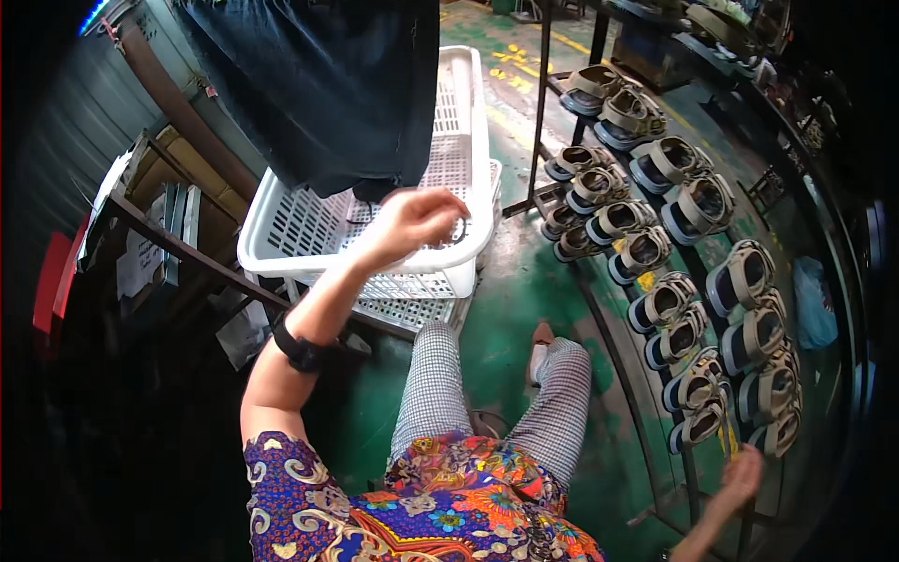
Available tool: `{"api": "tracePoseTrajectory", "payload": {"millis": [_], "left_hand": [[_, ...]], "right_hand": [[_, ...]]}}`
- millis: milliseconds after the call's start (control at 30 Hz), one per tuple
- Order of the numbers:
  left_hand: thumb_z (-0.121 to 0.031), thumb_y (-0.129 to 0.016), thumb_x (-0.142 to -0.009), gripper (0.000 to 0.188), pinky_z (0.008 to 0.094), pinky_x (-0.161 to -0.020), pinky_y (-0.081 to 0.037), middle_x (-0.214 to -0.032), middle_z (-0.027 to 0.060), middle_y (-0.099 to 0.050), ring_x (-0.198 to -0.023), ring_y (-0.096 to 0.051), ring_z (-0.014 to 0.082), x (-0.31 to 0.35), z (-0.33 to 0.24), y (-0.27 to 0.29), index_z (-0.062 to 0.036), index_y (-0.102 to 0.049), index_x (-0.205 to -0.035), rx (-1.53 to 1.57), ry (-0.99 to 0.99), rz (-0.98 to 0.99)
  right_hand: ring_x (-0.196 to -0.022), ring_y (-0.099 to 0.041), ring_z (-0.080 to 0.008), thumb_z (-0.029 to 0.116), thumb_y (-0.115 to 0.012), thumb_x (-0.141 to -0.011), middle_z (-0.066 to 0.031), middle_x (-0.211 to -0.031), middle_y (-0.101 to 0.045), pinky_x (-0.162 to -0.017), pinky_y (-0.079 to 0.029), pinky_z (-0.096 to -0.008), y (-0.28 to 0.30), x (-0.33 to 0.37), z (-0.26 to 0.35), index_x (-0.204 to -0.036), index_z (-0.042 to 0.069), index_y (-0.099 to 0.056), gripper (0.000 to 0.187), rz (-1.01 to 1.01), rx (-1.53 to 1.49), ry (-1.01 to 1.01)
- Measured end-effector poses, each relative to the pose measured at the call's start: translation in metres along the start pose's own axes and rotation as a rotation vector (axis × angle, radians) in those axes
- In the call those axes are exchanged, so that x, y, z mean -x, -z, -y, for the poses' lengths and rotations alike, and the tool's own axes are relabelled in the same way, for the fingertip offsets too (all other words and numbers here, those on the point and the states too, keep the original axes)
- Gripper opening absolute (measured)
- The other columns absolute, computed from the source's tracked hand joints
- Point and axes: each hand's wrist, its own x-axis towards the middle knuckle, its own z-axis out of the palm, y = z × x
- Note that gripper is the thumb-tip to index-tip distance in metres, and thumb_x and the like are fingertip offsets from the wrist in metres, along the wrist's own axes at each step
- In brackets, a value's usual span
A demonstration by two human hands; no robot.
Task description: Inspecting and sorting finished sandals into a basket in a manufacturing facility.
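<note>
Over the near rim of the white basket (480, 155), the left hand (417, 225) hangs released, fingers half curled. The right hand (739, 480) is just below the lowest sandals (695, 429), near yellow strips (728, 436); whether it grasps them, I cannot tell. More sandals fill the rack (540, 112). Dark cloth (328, 89) hangs over the basket.

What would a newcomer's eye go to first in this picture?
Probably the sandals, lined up in rows on the dark metal rack at the right, with the right hand just below the lowest ones in view. The bright floral shirt at the bottom also stands out. Above centre, a white basket is partly hidden by a dark cloth, and the left hand shows against it.
</note>
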Motion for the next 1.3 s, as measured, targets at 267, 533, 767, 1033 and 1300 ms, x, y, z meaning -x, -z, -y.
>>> {"api": "tracePoseTrajectory", "payload": {"millis": [267,533,767,1033,1300], "left_hand": [[-0.02,-0.052,-0.081,0.021,0.036,-0.067,-0.051,-0.08,0.0103,-0.067,-0.076,-0.065,0.0264,-0.134,0.19,0.156,-0.0093,-0.068,-0.088,-1.224,0.173,0.264],[-0.01,-0.053,-0.081,0.023,0.0375,-0.082,-0.052,-0.1,0.0166,-0.067,-0.097,-0.065,0.0292,-0.228,0.4,0.111,-0.0058,-0.069,-0.097,-1.455,0.145,0.56],[-0.011,-0.054,-0.083,0.023,0.0364,-0.066,-0.054,-0.101,0.0109,-0.067,-0.081,-0.068,0.0272,-0.22,0.506,0.068,-0.0102,-0.066,-0.102,-1.504,0.218,0.322],[-0.011,-0.061,-0.075,0.017,0.0347,-0.065,-0.055,-0.091,0.0049,-0.07,-0.078,-0.068,0.0237,-0.155,0.397,0.154,-0.0142,-0.071,-0.089,-1.664,0.027,0.732],[0.002,-0.052,-0.071,0.018,0.0408,-0.065,-0.051,-0.089,0.0109,-0.064,-0.079,-0.063,0.0335,-0.019,0.117,0.195,-0.0049,-0.058,-0.087,-1.203,-0.197,0.101]], "right_hand": [[-0.054,-0.059,-0.0137,0.004,-0.061,-0.082,-0.0088,-0.072,-0.064,-0.048,-0.044,-0.0244,-0.246,0.118,-0.009,-0.086,0.0,-0.066,0.008,0.965,0.142,0.314],[-0.052,-0.057,-0.0184,0.004,-0.067,-0.073,-0.0082,-0.067,-0.062,-0.049,-0.044,-0.0292,-0.303,0.125,-0.022,-0.08,0.004,-0.066,0.007,0.853,0.346,0.128],[-0.055,-0.056,-0.028,0.012,-0.066,-0.077,-0.01,-0.062,-0.057,-0.051,-0.045,-0.0376,-0.309,0.12,0.007,-0.086,0.012,-0.069,0.01,0.825,0.593,0.108],[-0.049,-0.054,-0.0204,0.005,-0.067,-0.073,-0.0072,-0.06,-0.057,-0.047,-0.042,-0.0316,-0.283,0.143,-0.039,-0.079,0.006,-0.065,0.006,0.726,0.455,0.166],[-0.051,-0.052,-0.0072,0.006,-0.057,-0.087,-0.0035,-0.065,-0.06,-0.048,-0.041,-0.0212,-0.281,0.147,-0.019,-0.092,0.001,-0.064,0.011,0.818,-0.068,-0.332]]}}
